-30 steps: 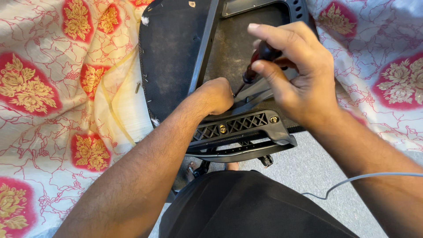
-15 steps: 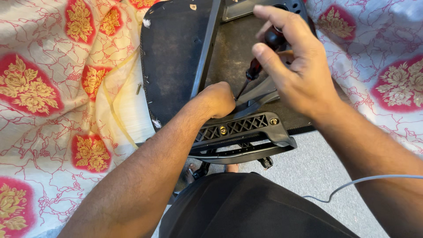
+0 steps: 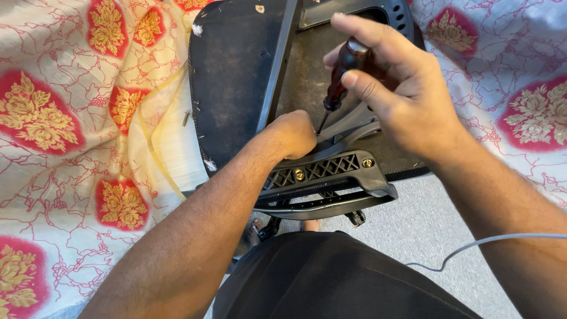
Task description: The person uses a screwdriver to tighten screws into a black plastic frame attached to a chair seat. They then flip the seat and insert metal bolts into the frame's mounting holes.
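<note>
Dark-red handle: screwdriver (image 3: 341, 77) pinched between right hand (image 3: 396, 94) thumb and fingers, tip down by the bracket.
Left hand (image 3: 293, 134): curled closed, pressing on black chair base (image 3: 236, 77); contents hidden.
Bracket (image 3: 328, 171): near edge, overhanging the floor.
Open room: patterned cloth (image 3: 77, 147) left; loose screw (image 3: 185, 119) there.

The right hand (image 3: 401, 100) gripped a dark-handled screwdriver (image 3: 342, 74), tip angled down toward the black frame (image 3: 331, 174) of an upturned chair seat (image 3: 236, 77). The left hand (image 3: 292, 134) was curled just beside the tip, resting on the frame. Two brass screws showed in the frame's grid. The seat lay on a red-and-gold floral cloth (image 3: 65, 130), where a loose screw (image 3: 185, 119) lay near the seat's edge. A grey cable (image 3: 472, 245) crossed the floor.
</note>
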